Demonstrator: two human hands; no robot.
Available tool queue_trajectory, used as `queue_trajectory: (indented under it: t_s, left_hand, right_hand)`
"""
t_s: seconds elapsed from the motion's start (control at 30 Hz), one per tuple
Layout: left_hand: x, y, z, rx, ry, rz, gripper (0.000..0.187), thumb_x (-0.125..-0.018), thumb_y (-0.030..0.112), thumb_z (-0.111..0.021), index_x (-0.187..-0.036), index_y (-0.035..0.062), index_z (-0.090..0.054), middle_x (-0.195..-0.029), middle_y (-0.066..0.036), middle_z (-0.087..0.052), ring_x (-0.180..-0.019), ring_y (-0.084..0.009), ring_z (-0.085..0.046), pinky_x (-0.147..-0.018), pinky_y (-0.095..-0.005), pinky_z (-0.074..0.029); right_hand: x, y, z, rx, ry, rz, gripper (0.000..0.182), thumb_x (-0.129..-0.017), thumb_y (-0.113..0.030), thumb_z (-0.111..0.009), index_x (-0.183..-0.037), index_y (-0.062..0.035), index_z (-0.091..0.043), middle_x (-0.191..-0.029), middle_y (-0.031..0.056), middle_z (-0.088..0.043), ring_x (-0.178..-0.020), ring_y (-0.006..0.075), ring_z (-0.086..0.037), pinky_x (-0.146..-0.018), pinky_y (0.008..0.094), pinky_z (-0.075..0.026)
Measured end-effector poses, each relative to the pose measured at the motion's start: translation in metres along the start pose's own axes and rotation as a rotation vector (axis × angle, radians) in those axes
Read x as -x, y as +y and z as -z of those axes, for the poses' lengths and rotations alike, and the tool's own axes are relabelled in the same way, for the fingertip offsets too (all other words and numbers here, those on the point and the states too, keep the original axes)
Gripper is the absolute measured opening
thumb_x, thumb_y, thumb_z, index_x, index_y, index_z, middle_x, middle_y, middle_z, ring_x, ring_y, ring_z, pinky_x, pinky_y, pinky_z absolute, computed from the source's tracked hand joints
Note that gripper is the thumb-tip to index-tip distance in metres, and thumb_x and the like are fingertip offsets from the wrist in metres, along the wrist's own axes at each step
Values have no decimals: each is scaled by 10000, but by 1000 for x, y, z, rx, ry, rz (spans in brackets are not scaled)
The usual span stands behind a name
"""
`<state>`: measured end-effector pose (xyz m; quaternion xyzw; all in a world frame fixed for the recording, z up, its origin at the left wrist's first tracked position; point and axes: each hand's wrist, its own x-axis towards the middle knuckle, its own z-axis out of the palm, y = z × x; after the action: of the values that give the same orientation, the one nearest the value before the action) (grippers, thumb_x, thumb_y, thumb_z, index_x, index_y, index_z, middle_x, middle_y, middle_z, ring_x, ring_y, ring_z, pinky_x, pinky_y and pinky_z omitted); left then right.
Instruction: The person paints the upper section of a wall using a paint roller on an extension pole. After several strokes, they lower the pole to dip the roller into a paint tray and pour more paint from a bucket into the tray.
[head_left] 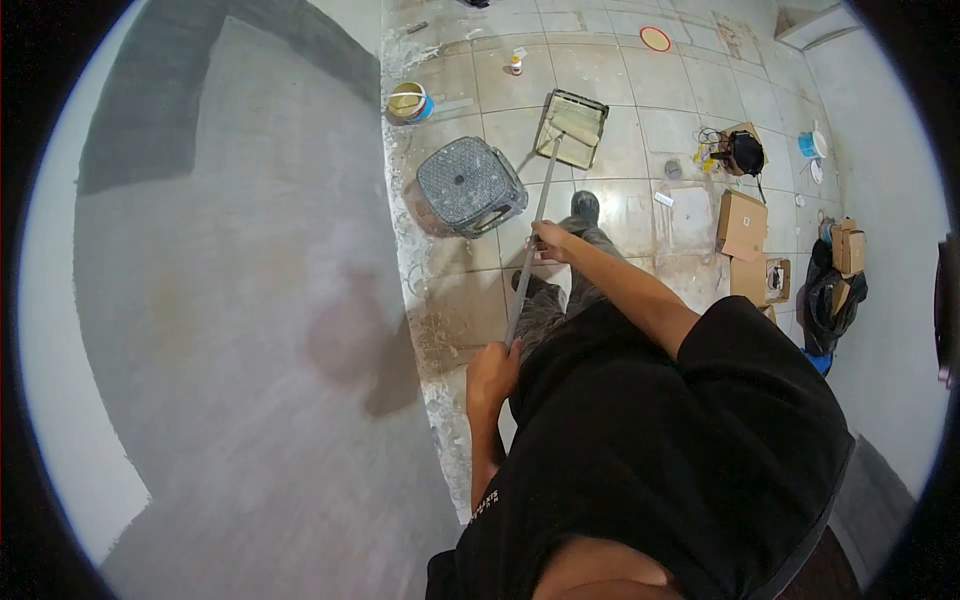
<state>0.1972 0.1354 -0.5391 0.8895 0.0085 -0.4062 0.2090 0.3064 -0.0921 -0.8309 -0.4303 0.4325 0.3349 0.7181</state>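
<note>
A paint roller [574, 128] lies in a black-rimmed paint tray [598, 120] on the tiled floor, its sleeve coated in pale paint. From it a long grey extension pole [545, 190] slants down toward my body. Wrapped around the pole's lower end is my left hand [494, 370], close to my waist. My right hand [549, 241] grips the same pole farther up, above my legs. Just left of the pole stands a speckled grey step stool [462, 180].
A grey-painted wall [260, 250] fills the left side. Beside it stands a paint bucket [408, 104], with a small bottle [516, 66] farther right. Cardboard boxes [742, 225], a black corded appliance [742, 153], a black bag [828, 300] and another bucket [812, 145] line the right.
</note>
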Motion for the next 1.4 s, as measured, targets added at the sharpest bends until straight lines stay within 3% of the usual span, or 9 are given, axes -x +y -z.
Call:
queue_trajectory:
  t_s: [0.47, 0.6, 0.83, 0.9, 0.93, 1.03, 1.13, 1.23, 1.4]
  left_hand:
    - [-127, 155, 18, 50, -29, 36, 578, -1007, 467, -559, -859, -76, -690, -870, -328, -672, -896, -517, -653, -790, -571, -497]
    - [-154, 225, 36, 24, 20, 22, 565, -1008, 449, -562, -799, -63, -680, -857, -328, -665, -870, -516, -648, -789, -579, -496]
    - [-211, 282, 59, -101, 103, -112, 546, -1017, 397, -543, -765, -69, -675, -836, -325, -661, -839, -519, -646, -769, -599, -486]
    - [-225, 285, 48, -108, 108, -133, 546, -1019, 396, -535, -775, -70, -681, -843, -329, -662, -844, -521, -647, -773, -602, -486]
    - [-234, 287, 41, -111, 111, -148, 546, -1021, 396, -531, -781, -70, -684, -847, -332, -663, -846, -522, -648, -775, -603, -486]
    - [-267, 276, 5, -83, 219, -291, 562, -1020, 418, -530, -803, -74, -692, -860, -334, -666, -860, -522, -653, -786, -600, -493]
    - [-299, 277, -19, 65, 3, -76, 571, -1019, 428, -536, -826, -87, -690, -865, -342, -664, -858, -530, -651, -792, -589, -503]
    - [-321, 266, -51, 136, 39, -161, 583, -1018, 437, -542, -826, -96, -678, -833, -342, -659, -827, -533, -646, -779, -578, -505]
    - [-333, 255, -54, 362, -150, -76, 599, -1007, 476, -551, -791, -73, -657, -706, -277, -643, -727, -443, -674, -703, -529, -503]
  right_hand:
    - [-69, -150, 94, -18, 125, -3, 200, -1063, -357, -499, -1174, -191, -506, -871, 19, -621, -727, 186, -609, -670, 414, -452]
    - [-76, -213, 128, -62, 10, 89, 246, -1047, -373, -521, -1202, -183, -520, -856, 26, -631, -734, 178, -617, -657, 372, -457]
    - [-99, -300, 149, -68, 42, 167, 361, -1049, -389, -493, -1311, -143, -465, -931, 40, -653, -799, 173, -641, -728, 412, -489]
    - [-96, -303, 147, -99, 89, 176, 385, -1052, -395, -482, -1339, -141, -439, -960, 44, -653, -808, 174, -641, -745, 427, -499]
    - [-94, -301, 145, -101, 126, 208, 332, -1034, -351, -478, -1251, -99, -460, -865, 69, -665, -698, 177, -641, -588, 393, -476]
    - [-68, -288, 143, -119, 100, 191, 353, -1020, -336, -495, -1271, -91, -451, -863, 77, -658, -695, 178, -638, -588, 386, -467]
    - [-78, -248, 155, -146, 55, 160, 368, -1022, -356, -531, -1263, -80, -490, -867, 65, -613, -717, 185, -613, -646, 392, -489]
    - [-62, -228, 162, -138, 27, 90, 314, -1028, -350, -541, -1196, -86, -523, -827, 43, -578, -695, 188, -582, -664, 392, -504]
    - [-55, -220, 160, -172, -14, 77, 217, -1052, -318, -512, -1130, -117, -537, -740, 1, -494, -645, 181, -541, -640, 385, -495]
